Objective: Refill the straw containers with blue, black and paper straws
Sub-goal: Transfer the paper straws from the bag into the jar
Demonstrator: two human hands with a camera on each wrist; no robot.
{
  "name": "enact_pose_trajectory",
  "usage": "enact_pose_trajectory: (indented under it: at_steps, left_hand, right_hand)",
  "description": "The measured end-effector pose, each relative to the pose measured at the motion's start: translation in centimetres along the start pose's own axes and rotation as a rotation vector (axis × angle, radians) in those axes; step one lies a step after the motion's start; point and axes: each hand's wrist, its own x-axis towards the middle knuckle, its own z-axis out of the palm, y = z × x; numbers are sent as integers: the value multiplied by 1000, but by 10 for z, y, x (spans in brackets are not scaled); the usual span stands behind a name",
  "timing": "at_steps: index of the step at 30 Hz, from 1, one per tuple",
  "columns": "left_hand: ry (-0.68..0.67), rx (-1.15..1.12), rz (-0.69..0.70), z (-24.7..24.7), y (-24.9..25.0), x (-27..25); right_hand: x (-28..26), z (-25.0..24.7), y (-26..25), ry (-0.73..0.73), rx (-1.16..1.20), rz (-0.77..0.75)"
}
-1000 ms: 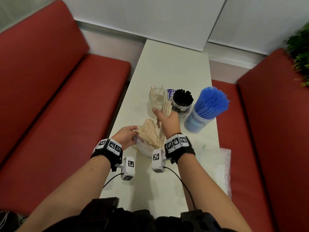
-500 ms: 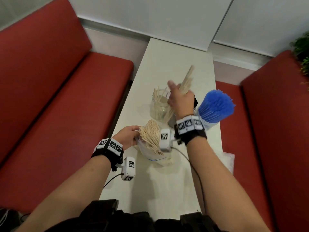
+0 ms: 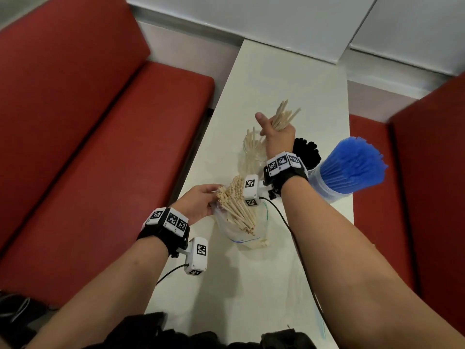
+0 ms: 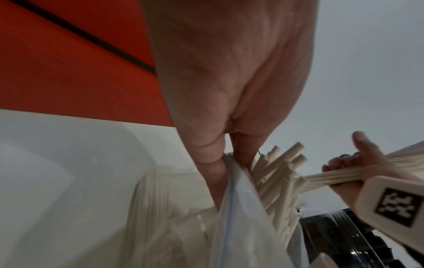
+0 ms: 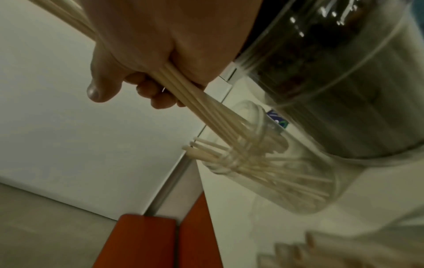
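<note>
Several paper straws [image 3: 283, 118] are bunched in the right hand [image 3: 278, 136], whose fingers curl round their middle while the thumb sticks out; a second ago that same bunch sat low over the bag, and now it is raised and tilted with its lower ends entering the mouth of the clear jar [image 3: 251, 153]. That suggests this handful is about to drop in beside the few straws already leaning there, though the jar looks far from full, so more trips seem likely. The left hand [image 3: 198, 202] has not shifted: it pinches the rim of the plastic bag [image 3: 239, 233], keeping it propped open with the remaining straws [image 3: 236, 205] fanning out of it. These straws are thin, stiff, matt cream tubes with hollow round ends; the bag is limp, glossy film with a blue zip line. Just right of the clear jar stands a glass jar of black straws [image 3: 305, 151], densely packed, and next to it a container of blue straws [image 3: 352, 167] splaying outward. All rest on a smooth white table [image 3: 276, 71] between red padded benches [image 3: 100, 147].
</note>
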Motion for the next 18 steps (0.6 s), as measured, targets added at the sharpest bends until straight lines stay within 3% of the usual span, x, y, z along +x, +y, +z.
enact_pose_trajectory:
  at_steps: [9,15,18]
  left_hand:
    - [3,64,-23,-8,-1,8]
    - [-15,56,-33,-9,2,8]
    - [-25,49,-23,-9,1,9]
  right_hand:
    - [29,13,3,55,42,-38]
    - [19,13,39,9,-137,100]
    - [12,10,48,-19,-151,72]
